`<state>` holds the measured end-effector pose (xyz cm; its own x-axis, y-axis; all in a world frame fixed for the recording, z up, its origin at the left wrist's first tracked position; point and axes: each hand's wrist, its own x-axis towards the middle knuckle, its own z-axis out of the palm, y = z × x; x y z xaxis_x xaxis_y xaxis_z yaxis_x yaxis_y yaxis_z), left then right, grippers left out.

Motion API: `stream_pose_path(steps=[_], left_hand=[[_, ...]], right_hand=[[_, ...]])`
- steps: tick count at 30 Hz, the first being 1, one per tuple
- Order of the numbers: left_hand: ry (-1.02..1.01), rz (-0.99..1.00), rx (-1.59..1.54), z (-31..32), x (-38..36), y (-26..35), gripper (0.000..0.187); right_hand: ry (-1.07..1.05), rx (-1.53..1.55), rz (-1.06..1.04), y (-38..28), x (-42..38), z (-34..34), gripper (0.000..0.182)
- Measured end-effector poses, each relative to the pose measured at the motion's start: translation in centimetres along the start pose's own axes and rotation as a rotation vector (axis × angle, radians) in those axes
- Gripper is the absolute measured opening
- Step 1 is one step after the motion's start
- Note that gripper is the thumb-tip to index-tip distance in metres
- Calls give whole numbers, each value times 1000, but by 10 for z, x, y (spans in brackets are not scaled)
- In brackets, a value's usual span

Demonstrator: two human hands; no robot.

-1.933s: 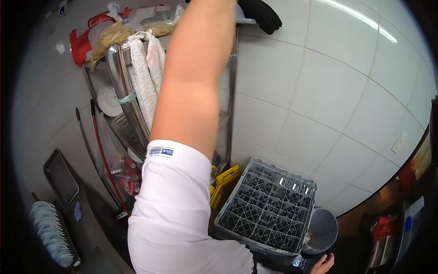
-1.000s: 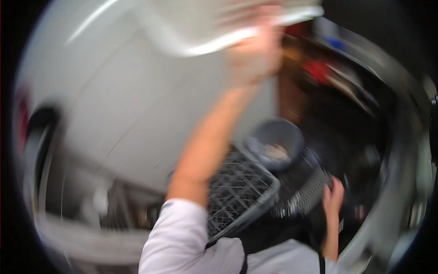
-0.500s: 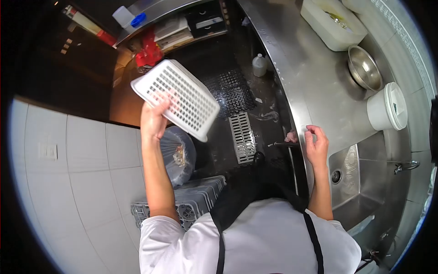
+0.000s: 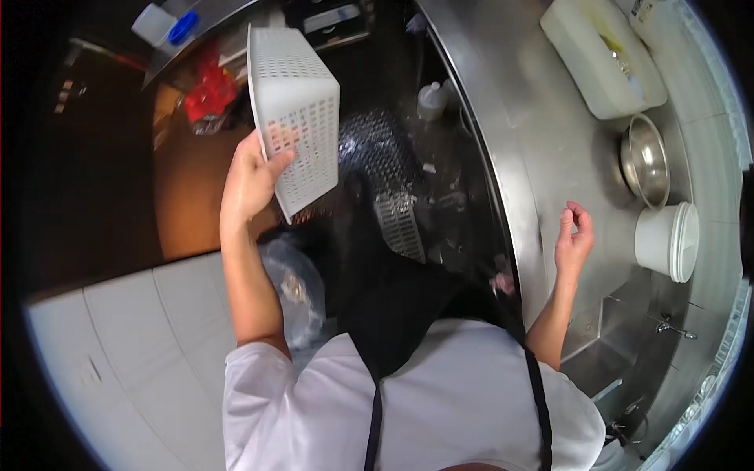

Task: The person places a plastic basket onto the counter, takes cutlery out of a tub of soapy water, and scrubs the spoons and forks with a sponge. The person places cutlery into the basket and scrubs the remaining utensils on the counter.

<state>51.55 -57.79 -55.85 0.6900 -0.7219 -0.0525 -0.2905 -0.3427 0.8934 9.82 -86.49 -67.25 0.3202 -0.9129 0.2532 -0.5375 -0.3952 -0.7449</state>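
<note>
My left hand point(image 4: 253, 179) is closed on the edge of a white perforated plastic basket point(image 4: 302, 118). The thumb lies on the near side, and the other fingers show faintly through the holes. The basket is tipped on its side in the air, above the dark floor. Over the steel counter point(image 4: 514, 125) hovers my right hand point(image 4: 575, 239), its fingers loosely bent and apart with nothing between them. A white lidded bucket point(image 4: 660, 242) stands to the right of that hand, and a steel bowl point(image 4: 646, 161) is tilted just beyond the bucket.
A cream plastic tub point(image 4: 593, 67) stands at the counter's far end, with the sink point(image 4: 601, 341) at the near end. On the floor are a lined bin point(image 4: 294, 294), a drain grate point(image 4: 399, 228) and a plastic jug point(image 4: 430, 102). A red bag point(image 4: 210, 93) lies at the left.
My left hand has swung the basket upward and to the left, turning it steeply on its side. My right hand has shifted slightly right over the counter. The view has turned.
</note>
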Motion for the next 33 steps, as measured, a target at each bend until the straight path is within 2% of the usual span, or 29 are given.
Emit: stream_pose_path(steps=[3, 5, 9, 10, 13, 14, 17, 19, 23, 24, 25, 26, 27, 29, 33], left_hand=[[-38, 114, 128, -20, 67, -7, 21], [-116, 381, 356, -34, 126, -11, 23], [-236, 828, 461, -41, 256, 2, 26], [-295, 817, 527, -39, 286, 11, 25], [-298, 984, 682, -21, 377, 22, 22], [-314, 924, 753, -11, 410, 22, 22], [-255, 1144, 896, 21, 501, 16, 18], [-119, 1167, 872, 37, 542, 12, 18], [85, 833, 699, 76, 592, 37, 48], [-28, 967, 556, 90, 607, 30, 62], [-219, 989, 617, 105, 606, 37, 60], [-296, 1023, 668, 125, 606, 48, 59], [-372, 1052, 713, 145, 606, 57, 59], [-384, 1007, 717, 186, 622, 60, 60], [-404, 1053, 698, 259, 666, 61, 52]], right_hand=[[63, -162, 0, -21, 37, 53, 26], [107, -190, 8, -63, 63, 85, 29], [184, -243, -117, -154, 119, 126, 32], [191, -274, -126, -168, 129, 129, 32], [232, -333, -51, -177, 165, 126, 30], [257, -353, -1, -188, 181, 122, 28], [382, -445, -35, -175, 232, 110, 25], [434, -436, -19, -165, 263, 105, 25], [533, -470, 35, -120, 347, 98, 33], [542, -452, 71, -108, 366, 97, 34], [585, -518, 1, -83, 384, 102, 33], [622, -590, -69, -59, 398, 110, 33], [555, -709, 54, -50, 404, 117, 34], [389, -940, 284, -51, 416, 129, 37], [356, -952, 419, -58, 418, 137, 42]])
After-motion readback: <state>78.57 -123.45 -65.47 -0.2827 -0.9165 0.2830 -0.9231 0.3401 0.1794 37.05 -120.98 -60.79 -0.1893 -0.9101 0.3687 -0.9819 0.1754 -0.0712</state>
